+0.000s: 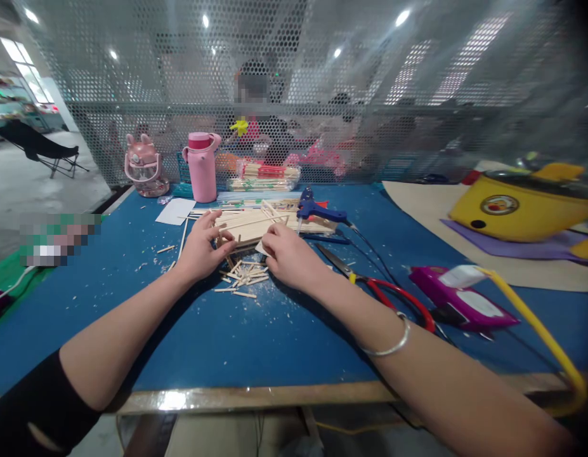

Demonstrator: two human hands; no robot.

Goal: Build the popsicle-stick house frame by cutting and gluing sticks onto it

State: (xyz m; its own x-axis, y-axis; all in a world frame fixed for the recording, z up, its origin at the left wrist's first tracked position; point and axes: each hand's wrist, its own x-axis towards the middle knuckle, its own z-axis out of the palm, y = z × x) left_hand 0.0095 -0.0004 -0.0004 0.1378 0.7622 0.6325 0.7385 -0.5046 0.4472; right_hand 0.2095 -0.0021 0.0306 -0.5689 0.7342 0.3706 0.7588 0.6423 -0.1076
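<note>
The right hand partly hides the pale piece it pinches, the yellow pot at right is cut off, and people beyond the mesh screen blur.

stick pieces lie on the tabletop between left hand and right hand. glue gun sits behind the right hand; scissors lie to the right. at rear left, flask stands right of jug, both before the perforated screen.
</note>
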